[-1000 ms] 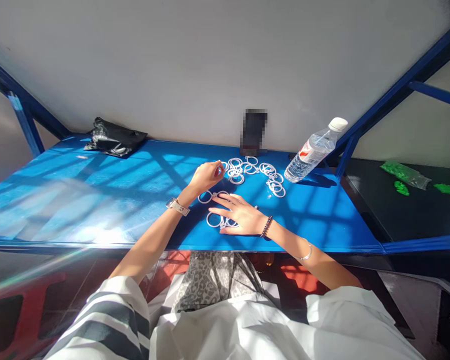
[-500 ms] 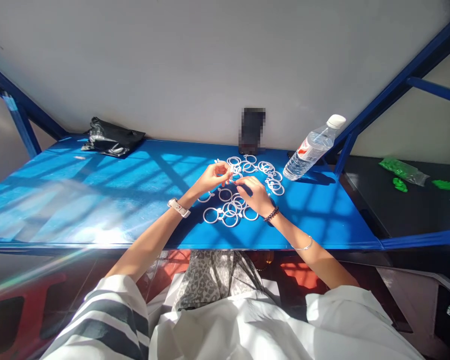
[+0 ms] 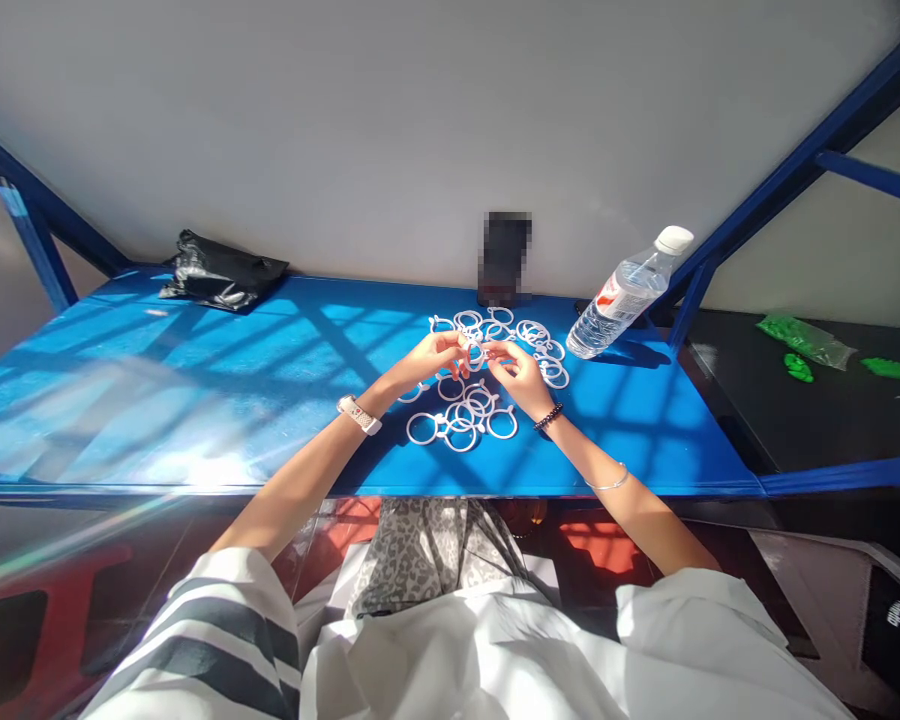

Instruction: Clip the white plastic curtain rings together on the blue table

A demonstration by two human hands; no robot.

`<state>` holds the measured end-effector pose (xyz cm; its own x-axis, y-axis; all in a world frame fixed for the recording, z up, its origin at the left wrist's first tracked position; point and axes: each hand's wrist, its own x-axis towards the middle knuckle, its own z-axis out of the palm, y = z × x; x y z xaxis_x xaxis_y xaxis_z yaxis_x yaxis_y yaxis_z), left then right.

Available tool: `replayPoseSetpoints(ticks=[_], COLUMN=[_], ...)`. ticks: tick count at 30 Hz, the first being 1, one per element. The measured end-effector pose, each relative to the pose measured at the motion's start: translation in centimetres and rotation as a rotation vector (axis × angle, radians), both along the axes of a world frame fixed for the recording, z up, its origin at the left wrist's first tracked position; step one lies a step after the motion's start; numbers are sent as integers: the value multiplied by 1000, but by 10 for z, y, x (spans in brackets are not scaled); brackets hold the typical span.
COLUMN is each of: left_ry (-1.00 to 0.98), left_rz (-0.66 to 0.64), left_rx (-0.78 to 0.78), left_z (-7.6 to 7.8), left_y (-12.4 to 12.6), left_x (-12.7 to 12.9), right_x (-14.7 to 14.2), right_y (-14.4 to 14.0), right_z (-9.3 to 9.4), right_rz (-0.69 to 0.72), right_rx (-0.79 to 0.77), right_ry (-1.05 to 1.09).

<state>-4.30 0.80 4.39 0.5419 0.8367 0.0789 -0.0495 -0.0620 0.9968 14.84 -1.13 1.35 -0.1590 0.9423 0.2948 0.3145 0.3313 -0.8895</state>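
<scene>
Thin white plastic rings (image 3: pixel 461 420), each a flat open circle with a small tab on its rim, lie in two loose groups on a blue tabletop. The near cluster sits flat, several rings overlapping or touching. The far cluster (image 3: pixel 521 335) spreads in a curved line toward the back wall. One ring (image 3: pixel 476 355) is raised just above the table between the two groups, pinched at both sides.
</scene>
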Motion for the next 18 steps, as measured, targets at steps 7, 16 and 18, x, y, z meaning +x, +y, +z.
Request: replayPoseSetpoints(ticks=[7, 16, 18], left_ry=[1, -139, -175], left_rz=[2, -67, -53], left_rx=[-12, -91, -99], left_z=[-2, -13, -15], left_y=[3, 7, 8], left_x=[-3, -3, -3], right_x=[2, 1, 0], right_y=[1, -2, -3], right_z=[1, 10, 11], right_rz=[-45, 8, 47], right_rx=[42, -127, -183], right_ry=[48, 170, 220])
